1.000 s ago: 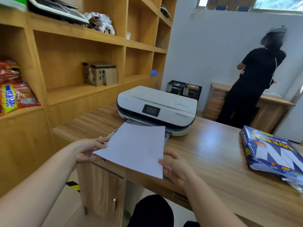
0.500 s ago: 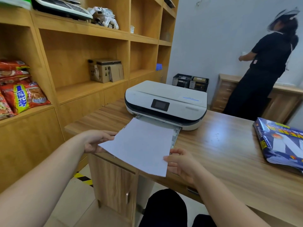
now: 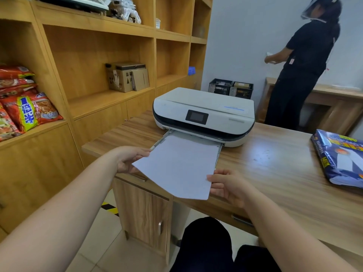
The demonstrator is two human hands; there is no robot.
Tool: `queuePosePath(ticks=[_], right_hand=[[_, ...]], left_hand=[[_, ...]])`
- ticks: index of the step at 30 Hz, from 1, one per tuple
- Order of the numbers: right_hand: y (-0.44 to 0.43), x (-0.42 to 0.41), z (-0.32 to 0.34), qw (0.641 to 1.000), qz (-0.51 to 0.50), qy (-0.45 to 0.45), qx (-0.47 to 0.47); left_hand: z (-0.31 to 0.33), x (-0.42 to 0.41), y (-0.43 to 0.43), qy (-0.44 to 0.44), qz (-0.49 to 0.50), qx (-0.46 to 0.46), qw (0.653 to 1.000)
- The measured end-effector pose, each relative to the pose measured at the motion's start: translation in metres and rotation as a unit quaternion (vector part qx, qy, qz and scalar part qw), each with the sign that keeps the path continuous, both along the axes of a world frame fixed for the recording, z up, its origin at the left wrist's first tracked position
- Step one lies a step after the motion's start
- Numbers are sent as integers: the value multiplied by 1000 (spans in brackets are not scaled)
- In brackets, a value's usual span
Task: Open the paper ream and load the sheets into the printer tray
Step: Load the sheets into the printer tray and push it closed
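A white printer (image 3: pixel 204 112) sits on the wooden desk (image 3: pixel 275 169), its paper tray (image 3: pixel 218 152) pulled out toward me. White sheets (image 3: pixel 178 165) lie with their far edge in the tray and their near end sticking out over the desk edge. My left hand (image 3: pixel 129 159) grips the sheets' left corner, and my right hand (image 3: pixel 225 185) holds their near right edge. The blue paper ream (image 3: pixel 341 160) lies on the desk at the far right, its wrapper torn open at the near end.
Wooden shelving (image 3: pixel 98 61) fills the left side, holding snack bags (image 3: pixel 25 108) and a cardboard box (image 3: pixel 125 76). A person in black (image 3: pixel 302 69) stands at the back right by another desk. Black crates (image 3: pixel 231 88) sit behind the printer.
The sheets have moved forward, their far edge now lying in the tray. Both hands followed them toward the printer. The camera has shifted left, so the ream sits nearer the frame's right edge.
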State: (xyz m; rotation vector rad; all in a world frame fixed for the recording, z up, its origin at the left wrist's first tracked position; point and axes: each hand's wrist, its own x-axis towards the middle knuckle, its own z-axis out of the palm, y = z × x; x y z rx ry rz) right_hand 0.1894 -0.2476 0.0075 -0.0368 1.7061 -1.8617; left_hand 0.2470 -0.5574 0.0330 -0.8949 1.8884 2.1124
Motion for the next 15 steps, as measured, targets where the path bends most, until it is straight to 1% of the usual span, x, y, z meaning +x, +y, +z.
queuePosePath(ticks=[6, 12, 15], right_hand=[[0, -4, 7, 1000, 3, -9, 22], [-9, -10, 6, 997, 4, 19, 71], [-11, -12, 5, 997, -13, 20, 75]], left_hand=[[-3, -4, -3, 0, 0, -17, 1000], [6, -16, -6, -14, 0, -34, 999], [3, -26, -7, -21, 16, -44, 999]])
